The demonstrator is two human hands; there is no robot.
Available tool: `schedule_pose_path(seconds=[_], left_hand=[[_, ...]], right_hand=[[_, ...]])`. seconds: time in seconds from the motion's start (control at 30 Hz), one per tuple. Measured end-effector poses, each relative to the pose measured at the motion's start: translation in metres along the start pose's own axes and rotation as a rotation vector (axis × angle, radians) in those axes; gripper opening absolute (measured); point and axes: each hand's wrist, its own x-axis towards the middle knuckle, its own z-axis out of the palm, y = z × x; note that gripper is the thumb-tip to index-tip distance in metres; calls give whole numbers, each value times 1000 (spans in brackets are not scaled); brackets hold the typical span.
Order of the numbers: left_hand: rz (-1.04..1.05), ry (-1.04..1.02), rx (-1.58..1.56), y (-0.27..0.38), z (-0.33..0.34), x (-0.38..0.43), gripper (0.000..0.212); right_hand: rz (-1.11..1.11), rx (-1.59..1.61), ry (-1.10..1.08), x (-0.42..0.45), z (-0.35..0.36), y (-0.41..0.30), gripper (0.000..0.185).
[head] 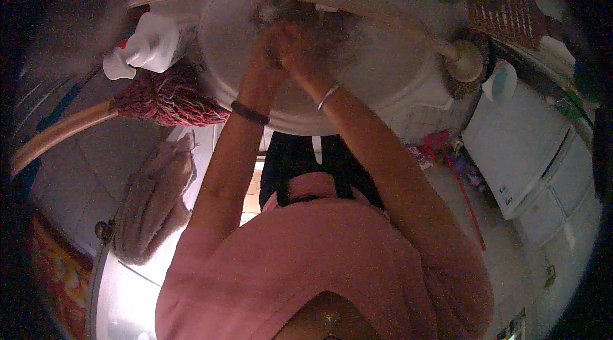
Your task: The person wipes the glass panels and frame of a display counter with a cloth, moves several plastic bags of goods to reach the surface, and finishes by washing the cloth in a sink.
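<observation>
Both bare hands are together over a pale washbasin (383,67), reached by arms stretched out in front of me. My left hand (266,48), with a dark band on its wrist, presses against my right hand (299,45), which has a thin white bracelet at the wrist. The fingers are blurred and dim, so whether anything lies between them is hidden. Just past the fingertips is a dark, blurred area with a small shiny spot, probably a metal fitting of the basin.
Left of the basin stands a white plastic bottle (160,40), near a red stringy mop head (172,100) with a wooden handle (67,131). A brown towel (153,206) hangs lower left. At right are a white refrigerator-like cabinet (517,134) and a thin red stick (462,196).
</observation>
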Motion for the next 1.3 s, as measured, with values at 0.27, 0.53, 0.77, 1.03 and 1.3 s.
schedule_pose_path(seconds=[0.27,0.53,0.77,1.03,1.3], left_hand=[[-158,-31,-204,9,-3,19,63],[-909,248,-669,88,15,53,58],[-525,-20,-890,78,6,30,57],[-260,-55,-318,36,8,21,56],[-547,-136,-947,66,6,32,63]], right_hand=[[-238,-924,-159,41,-64,55,30],[-20,-847,-510,49,-67,38,33],[-336,-192,-150,-33,-47,-80,33],[-49,-164,72,-4,2,3,28],[45,-914,-277,62,-61,134,33]])
